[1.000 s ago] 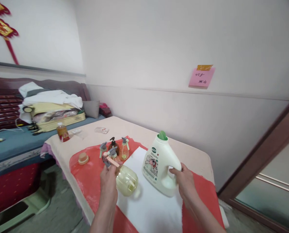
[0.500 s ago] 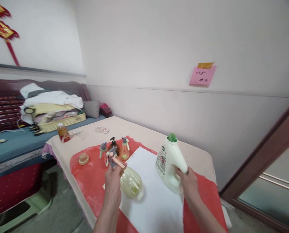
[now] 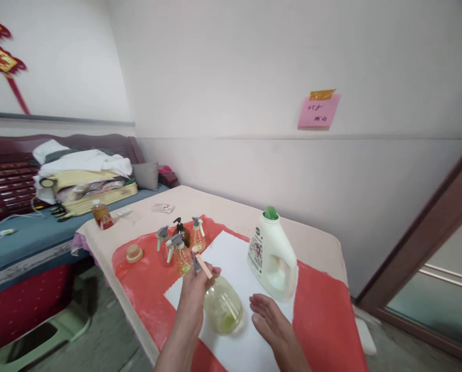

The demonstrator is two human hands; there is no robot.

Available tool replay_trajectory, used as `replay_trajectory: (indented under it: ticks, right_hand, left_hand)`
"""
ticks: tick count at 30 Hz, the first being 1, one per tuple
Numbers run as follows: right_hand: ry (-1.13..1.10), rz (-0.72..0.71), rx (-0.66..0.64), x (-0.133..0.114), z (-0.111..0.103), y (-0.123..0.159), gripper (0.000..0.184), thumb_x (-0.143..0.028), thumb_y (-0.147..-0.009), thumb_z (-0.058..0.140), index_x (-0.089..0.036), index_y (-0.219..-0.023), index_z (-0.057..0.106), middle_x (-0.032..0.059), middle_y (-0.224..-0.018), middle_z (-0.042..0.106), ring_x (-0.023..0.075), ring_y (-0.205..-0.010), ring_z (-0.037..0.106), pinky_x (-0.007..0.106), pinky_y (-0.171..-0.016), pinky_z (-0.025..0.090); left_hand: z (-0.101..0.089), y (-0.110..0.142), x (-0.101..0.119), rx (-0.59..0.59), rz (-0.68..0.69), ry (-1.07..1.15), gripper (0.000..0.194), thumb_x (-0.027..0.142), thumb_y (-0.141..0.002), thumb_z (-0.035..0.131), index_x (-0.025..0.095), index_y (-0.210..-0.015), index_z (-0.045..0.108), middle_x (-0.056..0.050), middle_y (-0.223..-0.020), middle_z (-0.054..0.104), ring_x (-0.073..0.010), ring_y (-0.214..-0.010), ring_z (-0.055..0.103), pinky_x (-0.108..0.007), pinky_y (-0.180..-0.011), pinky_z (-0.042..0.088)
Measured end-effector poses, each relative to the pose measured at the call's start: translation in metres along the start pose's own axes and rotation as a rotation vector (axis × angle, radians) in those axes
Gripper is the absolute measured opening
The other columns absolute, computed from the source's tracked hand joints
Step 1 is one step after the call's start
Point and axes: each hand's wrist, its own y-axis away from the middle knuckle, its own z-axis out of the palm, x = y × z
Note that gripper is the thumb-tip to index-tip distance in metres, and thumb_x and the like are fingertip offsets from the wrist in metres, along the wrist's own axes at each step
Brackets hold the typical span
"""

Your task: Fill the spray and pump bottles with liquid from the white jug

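My left hand [image 3: 196, 289] is closed round the neck of a clear, yellowish spray bottle [image 3: 224, 305] with a pink lever, tilted over a white sheet [image 3: 234, 258]. To the right of that bottle my right hand [image 3: 270, 323] is open, fingers stretched, holding nothing. Just beyond it stands a large pale-green detergent jug [image 3: 273, 258], upright, with a green spout on top and a handle on its right. Behind my left hand are several smaller bottles: a spray bottle with a grey head [image 3: 181, 256], an orange spray bottle [image 3: 198, 235] and a dark pump bottle [image 3: 181, 231].
A red cloth [image 3: 320, 310] lies under the white sheet on the table [image 3: 231, 209]. A tan cap [image 3: 134, 253] sits at its left. A drink bottle [image 3: 102, 214] stands at the table's far left corner. A red-covered stool [image 3: 25, 305] is beside the table.
My right hand has let go of the detergent jug's handle and drawn back towards the spray bottle. My left hand has brought the spray bottle a little right and nearer.
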Motion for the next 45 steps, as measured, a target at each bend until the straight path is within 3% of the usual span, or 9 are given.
replay_trajectory:
  ticks: [4,8,15,21,26,29,33,37,45]
  right_hand:
    - [-0.343,0.317,-0.25,0.002,0.011,0.013,0.061,-0.067,-0.068,0.068,-0.023,-0.109,0.063,0.0108,-0.109,0.068,0.0262,-0.094,0.065,0.04,-0.08,0.048]
    - [-0.598,0.517,-0.487,-0.003,0.005,0.022,0.062,-0.063,-0.073,0.066,-0.023,-0.12,0.06,0.0101,-0.115,0.068,0.0232,-0.094,0.065,0.037,-0.084,0.047]
    - [-0.645,0.416,-0.346,-0.006,-0.006,0.018,0.046,-0.051,-0.081,0.065,-0.023,-0.117,0.06,0.0072,-0.116,0.067,0.0204,-0.096,0.064,0.033,-0.082,0.047]
    - [-0.628,0.334,-0.244,-0.017,-0.007,0.015,0.049,-0.051,-0.079,0.066,-0.023,-0.119,0.059,0.0079,-0.119,0.066,0.0183,-0.093,0.063,0.031,-0.08,0.046]
    - [-0.557,0.291,-0.263,-0.024,-0.004,0.018,0.055,-0.053,-0.079,0.065,-0.023,-0.124,0.056,0.0091,-0.127,0.062,0.0195,-0.099,0.062,0.033,-0.083,0.045]
    - [-0.415,0.296,-0.164,-0.024,-0.005,0.016,0.063,-0.052,-0.075,0.07,-0.027,-0.129,0.05,0.0068,-0.135,0.057,0.0239,-0.118,0.055,0.038,-0.096,0.041]
    - [-0.273,0.322,0.071,-0.021,-0.012,0.011,0.069,-0.051,-0.068,0.077,-0.024,-0.126,0.05,0.0087,-0.137,0.053,0.0253,-0.122,0.053,0.037,-0.1,0.04]
    - [-0.305,0.351,0.064,-0.017,-0.018,0.007,0.061,-0.053,-0.069,0.074,-0.019,-0.115,0.054,0.0127,-0.131,0.057,0.028,-0.114,0.059,0.038,-0.094,0.045]
    - [-0.337,0.386,0.059,-0.014,-0.022,0.004,0.057,-0.049,-0.067,0.076,-0.019,-0.111,0.055,0.0115,-0.124,0.062,0.0271,-0.105,0.063,0.036,-0.089,0.047]
  left_hand:
    - [0.015,0.019,-0.009,-0.214,-0.087,0.059,0.029,0.042,-0.07,0.074,0.017,-0.075,0.06,-0.011,-0.085,0.072,-0.0217,-0.086,0.066,-0.034,-0.081,0.045]
    - [0.03,0.029,-0.012,-0.229,-0.119,0.023,0.032,0.045,-0.069,0.075,0.017,-0.076,0.062,-0.012,-0.087,0.072,-0.0232,-0.086,0.066,-0.035,-0.082,0.044]
    - [0.038,0.028,-0.019,-0.22,-0.134,0.04,0.051,0.049,-0.065,0.077,0.018,-0.102,0.061,-0.015,-0.097,0.071,-0.0291,-0.101,0.064,-0.041,-0.087,0.043]
    - [0.032,0.028,-0.022,-0.407,-0.139,-0.036,0.065,0.044,-0.057,0.083,0.018,-0.114,0.063,-0.016,-0.108,0.067,-0.0341,-0.112,0.059,-0.043,-0.091,0.043]
    - [0.025,0.026,-0.026,-0.437,-0.145,-0.133,0.072,0.033,-0.047,0.089,0.02,-0.114,0.065,-0.015,-0.108,0.066,-0.034,-0.11,0.058,-0.042,-0.092,0.044]
    - [0.022,0.02,-0.025,-0.399,-0.113,-0.195,0.072,0.028,-0.049,0.087,0.019,-0.116,0.063,-0.014,-0.109,0.066,-0.0322,-0.109,0.059,-0.041,-0.092,0.045]
    - [0.014,-0.001,-0.029,-0.214,0.133,-0.44,0.066,0.027,-0.053,0.083,0.02,-0.115,0.06,-0.013,-0.112,0.066,-0.0304,-0.11,0.06,-0.039,-0.089,0.046]
    - [0.001,-0.029,-0.041,-0.05,0.277,-0.766,0.052,0.024,-0.059,0.076,0.021,-0.107,0.056,-0.006,-0.104,0.067,-0.0273,-0.099,0.063,-0.038,-0.085,0.046]
    - [-0.029,-0.072,-0.058,0.201,0.316,-0.941,0.045,0.018,-0.063,0.072,0.02,-0.104,0.052,-0.004,-0.095,0.065,-0.0255,-0.092,0.063,-0.035,-0.078,0.046]
